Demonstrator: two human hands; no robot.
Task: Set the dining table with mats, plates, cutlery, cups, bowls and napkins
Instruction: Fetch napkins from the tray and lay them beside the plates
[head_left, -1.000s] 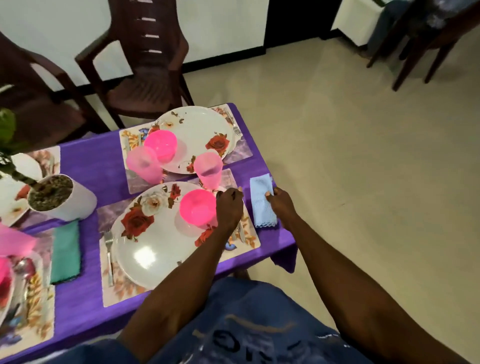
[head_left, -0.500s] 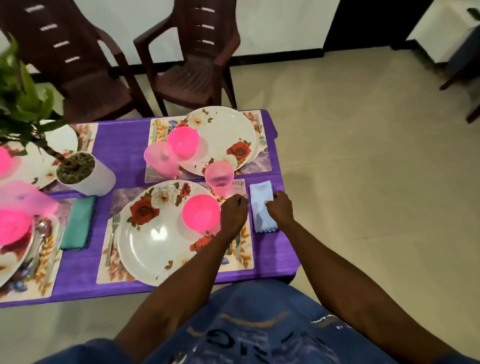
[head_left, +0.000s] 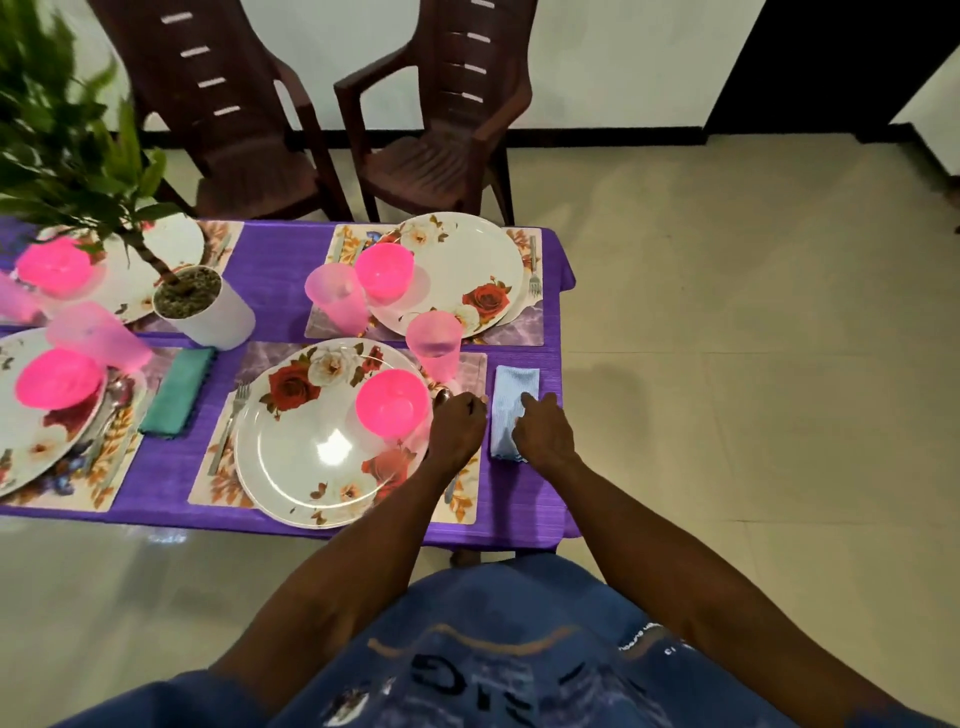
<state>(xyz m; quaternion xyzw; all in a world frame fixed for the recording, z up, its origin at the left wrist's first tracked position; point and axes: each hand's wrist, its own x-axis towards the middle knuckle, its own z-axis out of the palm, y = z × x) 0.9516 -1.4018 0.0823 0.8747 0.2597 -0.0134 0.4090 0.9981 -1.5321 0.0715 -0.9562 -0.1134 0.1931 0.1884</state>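
- The right hand (head_left: 543, 434) lies palm-down on the light blue napkin (head_left: 513, 396), fingers (head_left: 531, 401) flat on the cloth, grasping nothing.
- The left hand (head_left: 457, 427), just left of the napkin, is curled; what it grips is hidden, apart from a spoon bowl (head_left: 443, 396) at its knuckles.
- The napkin lies on the purple bench (head_left: 280, 283), right of centre frame, beside the placemat (head_left: 462, 499).
- The left-edge settings are cut off.

Near setting: big white plate (head_left: 311, 441) with red roses sits on a floral mat (head_left: 462, 499), hot-pink bowl (head_left: 392, 401) on its right side, fork (head_left: 228, 421) on the left, translucent pink cup (head_left: 434, 345) behind. A folded light-blue napkin (head_left: 511, 395) lies flat just right of the mat on the purple worktop (head_left: 280, 296).
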